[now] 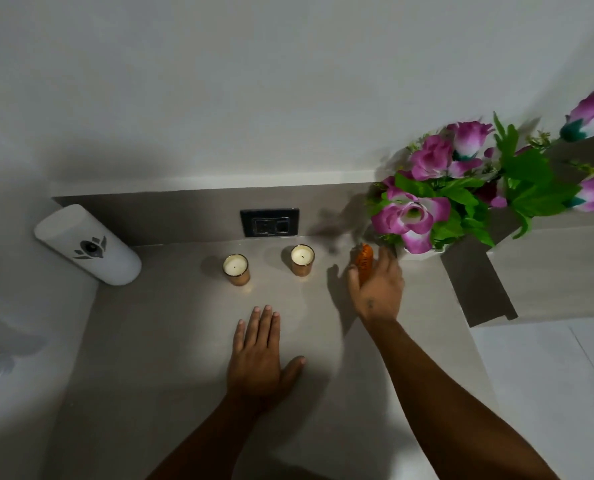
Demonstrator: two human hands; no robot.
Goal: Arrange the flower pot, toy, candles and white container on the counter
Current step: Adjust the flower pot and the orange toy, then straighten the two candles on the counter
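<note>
Just left of the flower pot, the right hand has its fingers wrapped around the orange toy, unplaced, while candles and white container seem set farther left; left hand lies flat, spread on the desk.

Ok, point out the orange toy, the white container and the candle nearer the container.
orange toy [364,256]: head view, on its upper body above the fingers.
white container [87,244]: head view, on its side by the dark logo.
candle [235,265]: head view, on its wax top.

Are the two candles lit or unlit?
Unlit: the left candle and right candle show bare wicks, no flame.
</note>
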